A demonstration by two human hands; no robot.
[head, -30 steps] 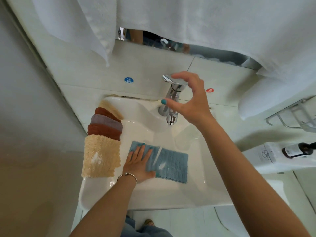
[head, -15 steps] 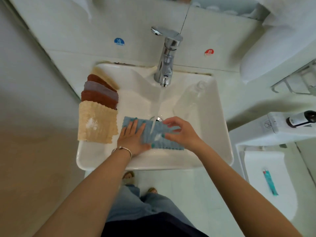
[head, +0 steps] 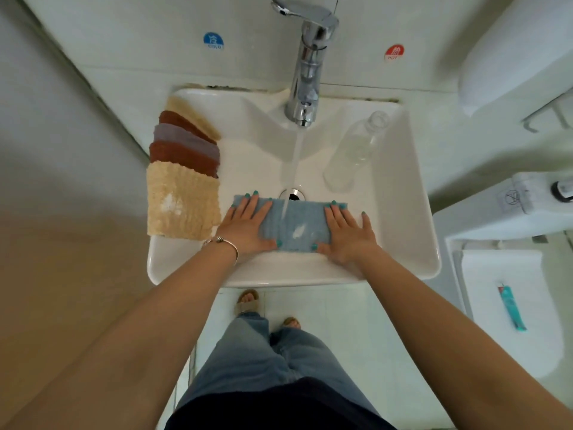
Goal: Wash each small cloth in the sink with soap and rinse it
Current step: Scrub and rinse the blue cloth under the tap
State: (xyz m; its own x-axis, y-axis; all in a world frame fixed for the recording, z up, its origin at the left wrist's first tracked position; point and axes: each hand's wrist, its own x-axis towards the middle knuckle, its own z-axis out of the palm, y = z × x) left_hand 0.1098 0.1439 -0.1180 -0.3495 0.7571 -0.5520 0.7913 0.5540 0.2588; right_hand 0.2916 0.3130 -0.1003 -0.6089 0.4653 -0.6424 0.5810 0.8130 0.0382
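A: Two hands lie flat on the blue cloth [head: 293,225]. The left hand [head: 248,226] presses its left end and the right hand [head: 347,231] its right end, fingers [head: 252,201] straight and spread, gripping nothing. The cloth is spread on the sink [head: 412,212] floor, just in front of the drain [head: 293,193].

B: What has changed?

A: A second ago the right hand was up at the tap [head: 307,66] lever while the left alone held the cloth down. Now the right hand has come down, and the water stream [head: 293,169] falls on the cloth's middle. Judged from this, wetting has begun and soaping is yet to come; a pale patch on the cloth may be foam or glare, which cannot be told.

B: And farther out?

A: Five stacked cloths [head: 183,150] overlap along the left rim, the nearest beige with a white smear, seemingly unwashed. A clear bottle [head: 356,150] leans in the right side of the basin; its contents are hard to make out. The dark bottle [head: 562,190] at the right edge is cut off, and the far cloths are mostly covered.
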